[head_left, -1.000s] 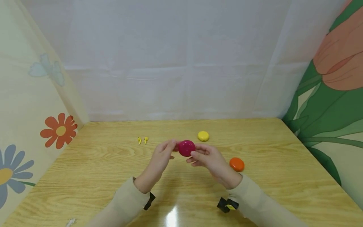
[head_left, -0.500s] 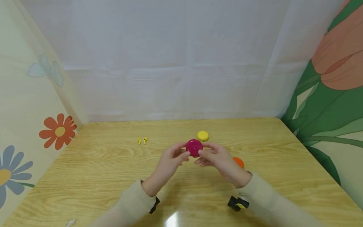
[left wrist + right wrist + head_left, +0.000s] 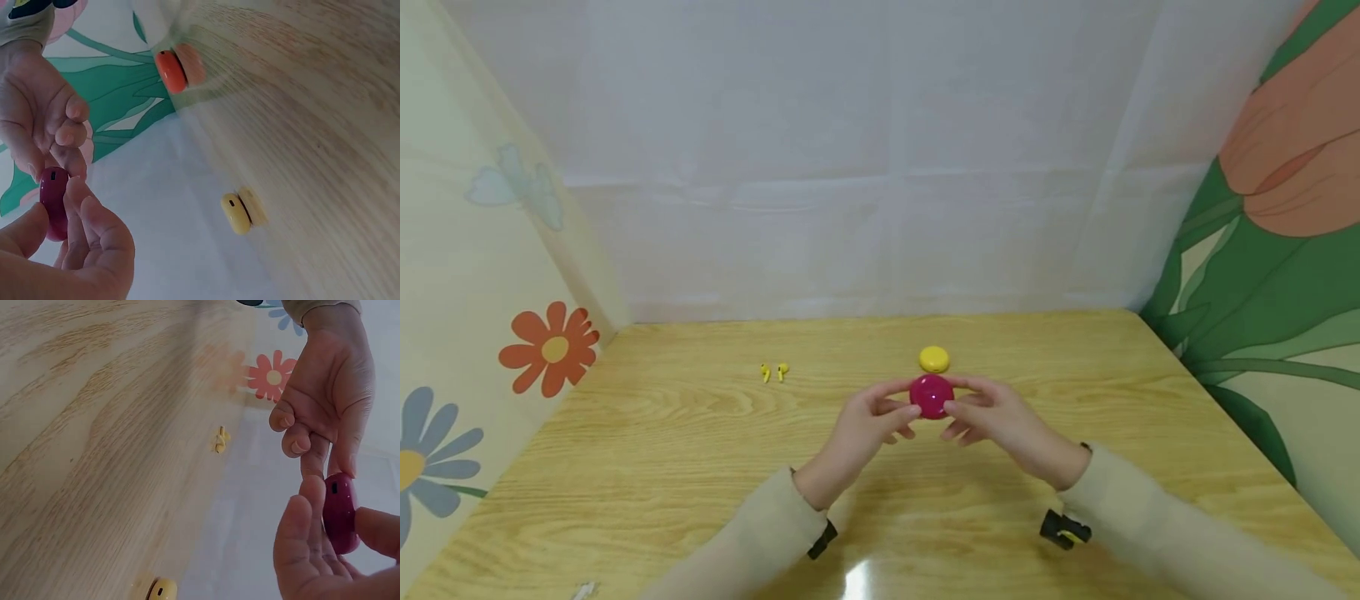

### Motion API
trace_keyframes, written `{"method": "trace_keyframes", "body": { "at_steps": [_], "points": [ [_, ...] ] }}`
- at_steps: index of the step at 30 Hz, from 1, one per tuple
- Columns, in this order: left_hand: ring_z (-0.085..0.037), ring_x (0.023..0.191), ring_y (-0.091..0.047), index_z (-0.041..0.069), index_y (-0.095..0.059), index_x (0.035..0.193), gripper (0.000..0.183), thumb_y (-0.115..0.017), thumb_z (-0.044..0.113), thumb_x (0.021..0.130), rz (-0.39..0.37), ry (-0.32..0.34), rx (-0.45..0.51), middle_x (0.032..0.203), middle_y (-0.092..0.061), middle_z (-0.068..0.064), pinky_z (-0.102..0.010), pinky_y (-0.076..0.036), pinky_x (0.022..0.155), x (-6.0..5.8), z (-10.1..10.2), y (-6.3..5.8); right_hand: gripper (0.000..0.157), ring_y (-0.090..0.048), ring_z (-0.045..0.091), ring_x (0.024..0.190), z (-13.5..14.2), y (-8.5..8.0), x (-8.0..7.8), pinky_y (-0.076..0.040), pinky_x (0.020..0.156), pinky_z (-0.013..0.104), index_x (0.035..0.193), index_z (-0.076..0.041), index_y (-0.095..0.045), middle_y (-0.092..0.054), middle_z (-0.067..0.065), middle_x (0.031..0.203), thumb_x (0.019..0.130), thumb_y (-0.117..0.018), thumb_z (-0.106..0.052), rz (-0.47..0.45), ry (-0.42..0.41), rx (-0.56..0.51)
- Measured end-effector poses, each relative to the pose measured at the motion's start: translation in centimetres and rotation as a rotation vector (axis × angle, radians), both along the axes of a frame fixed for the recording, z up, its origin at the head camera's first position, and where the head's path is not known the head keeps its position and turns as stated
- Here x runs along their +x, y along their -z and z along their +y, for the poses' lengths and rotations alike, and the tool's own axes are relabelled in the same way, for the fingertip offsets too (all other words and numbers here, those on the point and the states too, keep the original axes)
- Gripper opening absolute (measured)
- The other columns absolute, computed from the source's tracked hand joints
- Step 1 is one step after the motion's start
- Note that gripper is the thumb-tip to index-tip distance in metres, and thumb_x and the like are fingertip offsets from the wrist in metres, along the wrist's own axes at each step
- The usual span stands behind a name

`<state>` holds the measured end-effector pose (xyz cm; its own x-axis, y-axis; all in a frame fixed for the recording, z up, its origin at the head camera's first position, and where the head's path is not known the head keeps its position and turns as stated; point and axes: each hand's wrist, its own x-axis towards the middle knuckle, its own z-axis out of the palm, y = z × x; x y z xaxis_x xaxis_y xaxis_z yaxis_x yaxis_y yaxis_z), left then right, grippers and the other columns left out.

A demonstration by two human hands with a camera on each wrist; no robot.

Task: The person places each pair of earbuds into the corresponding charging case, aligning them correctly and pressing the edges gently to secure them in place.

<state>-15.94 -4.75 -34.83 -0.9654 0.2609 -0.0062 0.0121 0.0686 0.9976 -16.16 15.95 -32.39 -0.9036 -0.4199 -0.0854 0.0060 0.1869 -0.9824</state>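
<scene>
A round, glossy magenta earbud case (image 3: 932,397) is held up above the table between both hands. My left hand (image 3: 865,423) pinches its left side between thumb and fingers. From the right, my right hand (image 3: 1011,423) pinches the other edge. Both wrist views show the case edge-on, with a small dark port on its rim and no gap visible in it. Just behind it on the table lies a yellow earbud case (image 3: 934,359). Two yellow earbuds (image 3: 773,372) rest farther left. An orange earbud case (image 3: 170,72) shows in the left wrist view; in the head view the right arm hides it.
The wood-grain table (image 3: 685,467) reaches back to a white cloth (image 3: 880,167). Flower-printed panels stand at the left and right. A small whitish object (image 3: 584,591) lies at the front left edge.
Both hands have shifted right with the magenta earbud case. The left fingers and thumb have moved to a firmer pinch on its left side. The orange case has gone behind the right arm.
</scene>
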Motion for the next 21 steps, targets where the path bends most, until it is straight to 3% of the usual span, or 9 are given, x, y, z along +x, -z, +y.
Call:
{"method": "trace_keyframes", "body": {
  "at_steps": [7, 14, 21],
  "points": [
    [-0.013, 0.070, -0.065, 0.001, -0.061, 0.126, 0.036, -0.066, 0.015, 0.094, -0.061, 0.011, -0.010, 0.098, -0.072, -0.015, -0.031, -0.049, 0.066, -0.7, 0.7, 0.6, 0.054, -0.067, 0.021, 0.078, 0.7, 0.0, 0.0, -0.055, 0.074, 0.040, 0.144, 0.007, -0.036, -0.067, 0.024, 0.108, 0.099, -0.057, -0.013, -0.028, 0.029, 0.039],
    [-0.012, 0.066, -0.064, 0.000, -0.062, 0.124, 0.034, -0.067, 0.012, 0.092, -0.071, 0.020, -0.010, 0.096, -0.073, -0.016, -0.027, -0.046, 0.061, -0.9, 1.7, 0.8, 0.052, -0.066, 0.024, 0.079, 1.5, 0.2, 0.1, -0.055, 0.073, 0.040, 0.144, 0.007, -0.038, -0.068, 0.021, 0.107, 0.098, -0.058, -0.009, -0.005, 0.050, 0.089],
    [-0.011, 0.064, -0.063, 0.001, -0.063, 0.125, 0.035, -0.068, 0.013, 0.092, -0.084, 0.004, -0.007, 0.095, -0.073, -0.015, -0.030, -0.049, 0.062, -1.3, 2.9, 0.8, 0.053, -0.066, 0.024, 0.079, 2.4, 0.2, -0.2, -0.056, 0.072, 0.040, 0.144, 0.005, -0.039, -0.069, 0.021, 0.105, 0.097, -0.060, -0.011, -0.014, 0.098, 0.126]
  ]
}}
